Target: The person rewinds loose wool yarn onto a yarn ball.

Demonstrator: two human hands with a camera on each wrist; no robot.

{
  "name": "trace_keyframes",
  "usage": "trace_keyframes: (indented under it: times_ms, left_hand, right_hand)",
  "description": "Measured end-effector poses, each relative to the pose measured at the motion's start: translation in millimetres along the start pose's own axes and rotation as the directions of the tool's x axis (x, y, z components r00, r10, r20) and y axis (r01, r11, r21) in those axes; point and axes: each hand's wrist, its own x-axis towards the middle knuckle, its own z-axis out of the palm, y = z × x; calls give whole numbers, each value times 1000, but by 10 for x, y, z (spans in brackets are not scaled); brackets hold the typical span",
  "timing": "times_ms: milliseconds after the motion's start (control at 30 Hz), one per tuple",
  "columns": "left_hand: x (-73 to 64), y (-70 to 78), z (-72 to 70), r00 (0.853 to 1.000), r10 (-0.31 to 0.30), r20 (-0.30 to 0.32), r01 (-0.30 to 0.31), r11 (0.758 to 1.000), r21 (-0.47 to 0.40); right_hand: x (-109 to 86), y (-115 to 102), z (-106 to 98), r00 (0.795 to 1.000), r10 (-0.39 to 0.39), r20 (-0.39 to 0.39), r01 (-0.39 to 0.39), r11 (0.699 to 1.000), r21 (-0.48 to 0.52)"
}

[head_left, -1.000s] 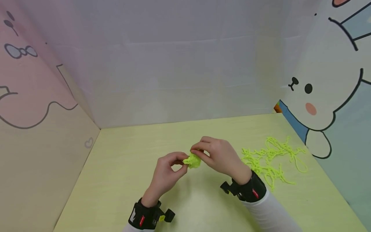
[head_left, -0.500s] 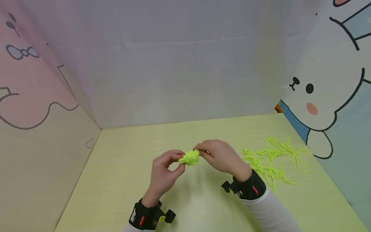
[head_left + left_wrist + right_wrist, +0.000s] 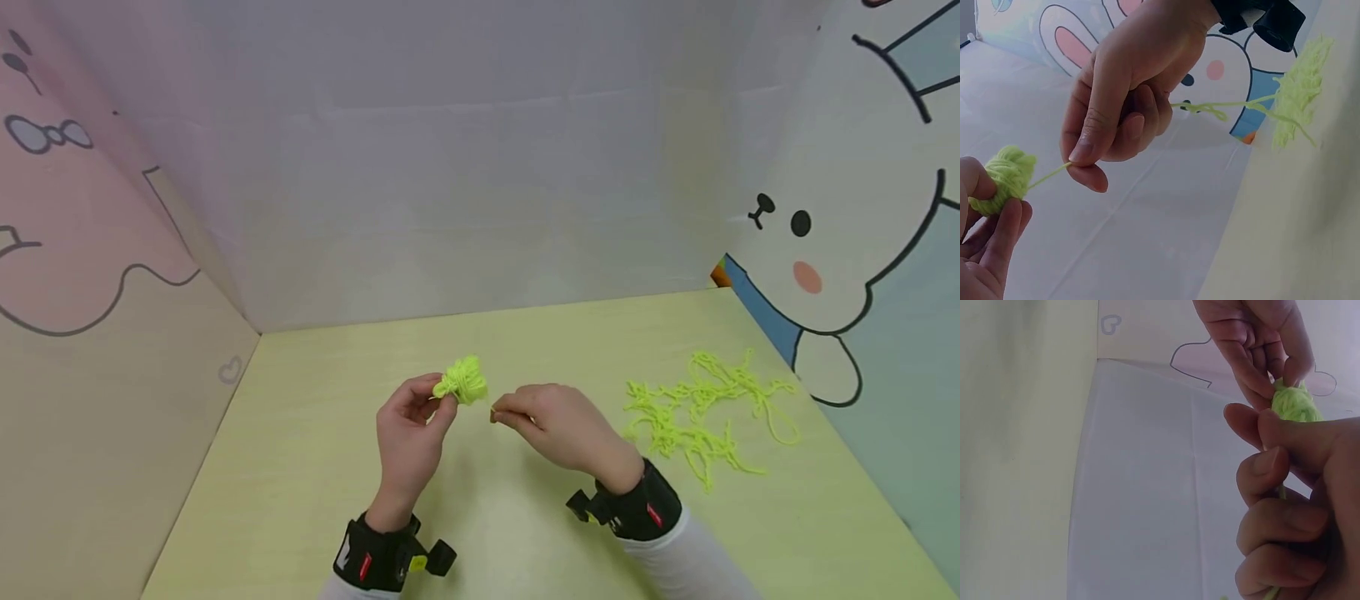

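My left hand (image 3: 411, 432) pinches one end of a small wound ball of neon yellow-green yarn (image 3: 463, 381), between thumb and fingers, above the table. To its right, my right hand (image 3: 566, 427) pinches a single yarn strand (image 3: 1050, 175) between thumb and forefinger. That strand runs from the ball to the fingertips in the left wrist view. More yarn passes through the right hand's curled fingers and trails off behind it toward a loose tangle of the same yarn (image 3: 1300, 94). In the right wrist view the right hand partly covers the ball.
The tangle lies spread over the right side of the pale yellow table (image 3: 322, 417). A whitish sheet (image 3: 465, 192) hangs behind the table. Printed panels with cartoon figures stand at the left and right. Each wrist wears a black camera band (image 3: 378, 554).
The left hand has moved left and turned the ball upward. The right hand has drawn away from the ball and slightly lower, leaving a gap between them.
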Motion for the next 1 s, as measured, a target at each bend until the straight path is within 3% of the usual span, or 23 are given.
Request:
trace_keyframes:
  times_ms: [300, 633, 767, 867, 1000]
  left_hand:
    - [0, 5, 22, 998, -55, -17, 55, 998, -37]
    - [12, -17, 36, 997, -70, -19, 71, 996, 57]
    - [11, 108, 67, 999, -24, 42, 18, 990, 139]
    - [5, 176, 83, 994, 28, 106, -47, 981, 187]
    - [-17, 95, 73, 978, 80, 194, -124, 967, 223]
  right_hand:
    - [-18, -121, 106, 999, -35, 13, 36, 999, -16]
    - [-32, -217, 102, 997, -79, 1, 79, 996, -39]
    - [-45, -221, 77, 991, -108, -85, 103, 993, -56]
    - [-45, -211, 40, 973, -127, -194, 115, 991, -71]
    - [-29, -180, -22, 942, -129, -310, 105, 990, -94]
